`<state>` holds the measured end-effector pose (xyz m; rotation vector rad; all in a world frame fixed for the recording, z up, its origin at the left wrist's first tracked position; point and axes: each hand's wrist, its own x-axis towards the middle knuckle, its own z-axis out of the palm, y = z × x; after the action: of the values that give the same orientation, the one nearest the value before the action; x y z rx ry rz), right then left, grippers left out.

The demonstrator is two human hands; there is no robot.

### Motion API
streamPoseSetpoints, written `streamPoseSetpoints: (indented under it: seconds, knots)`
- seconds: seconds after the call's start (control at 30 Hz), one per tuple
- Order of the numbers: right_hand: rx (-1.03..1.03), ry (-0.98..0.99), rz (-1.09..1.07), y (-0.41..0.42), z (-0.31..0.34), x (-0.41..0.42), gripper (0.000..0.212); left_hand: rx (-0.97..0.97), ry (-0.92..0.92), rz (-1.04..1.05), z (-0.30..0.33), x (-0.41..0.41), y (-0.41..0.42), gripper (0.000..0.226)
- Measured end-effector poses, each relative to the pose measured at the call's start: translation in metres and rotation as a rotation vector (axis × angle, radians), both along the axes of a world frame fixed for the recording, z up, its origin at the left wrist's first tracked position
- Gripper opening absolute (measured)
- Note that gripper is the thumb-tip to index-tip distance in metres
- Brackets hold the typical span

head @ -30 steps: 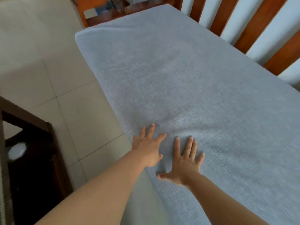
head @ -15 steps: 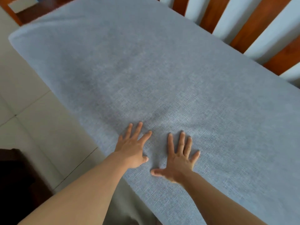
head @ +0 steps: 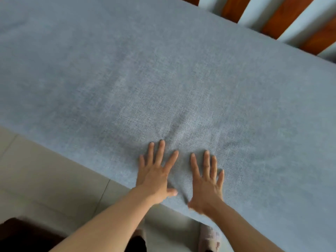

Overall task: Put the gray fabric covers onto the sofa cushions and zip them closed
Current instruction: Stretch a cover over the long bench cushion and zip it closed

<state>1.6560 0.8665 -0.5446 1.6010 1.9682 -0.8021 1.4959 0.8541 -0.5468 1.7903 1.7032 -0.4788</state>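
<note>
A large rectangular sofa cushion in a gray woven fabric cover [head: 163,79] lies flat, stretching away from the left hand [head: 154,177] and the right hand [head: 206,186] and far out to both sides of them. Both hands rest flat on it near its close edge. The fabric bunches into shallow wrinkles between and just beyond the fingertips; elsewhere it lies smooth. No zip shows.
</note>
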Motion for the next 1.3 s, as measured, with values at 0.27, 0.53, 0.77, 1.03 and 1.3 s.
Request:
streamPoseSetpoints:
  seconds: [0.27, 0.53, 0.77, 1.03, 1.3]
  knots:
    - [0.334, -0.083, -0.097, -0.057, -0.034, -0.009, 0.143, 0.230, 0.136, -0.245, -0.022, -0.023, -0.019, 0.114]
    - [0.274, -0.122, -0.061, -0.037, -0.035, 0.000, 0.135, 0.424, 0.113, -0.291, -0.045, -0.025, -0.012, 0.137]
    - [0.263, -0.103, -0.043, 0.010, -0.027, 0.011, 0.123, 0.442, 0.155, -0.247, -0.047, -0.012, 0.030, 0.133]
    - [0.261, -0.130, -0.034, 0.053, -0.027, 0.014, 0.129, 0.442, 0.192, -0.226, -0.052, -0.005, 0.071, 0.135]
    - [0.217, -0.090, 0.015, 0.056, -0.027, 0.020, 0.131, 0.243, 0.212, -0.273, -0.030, 0.001, 0.078, 0.140]
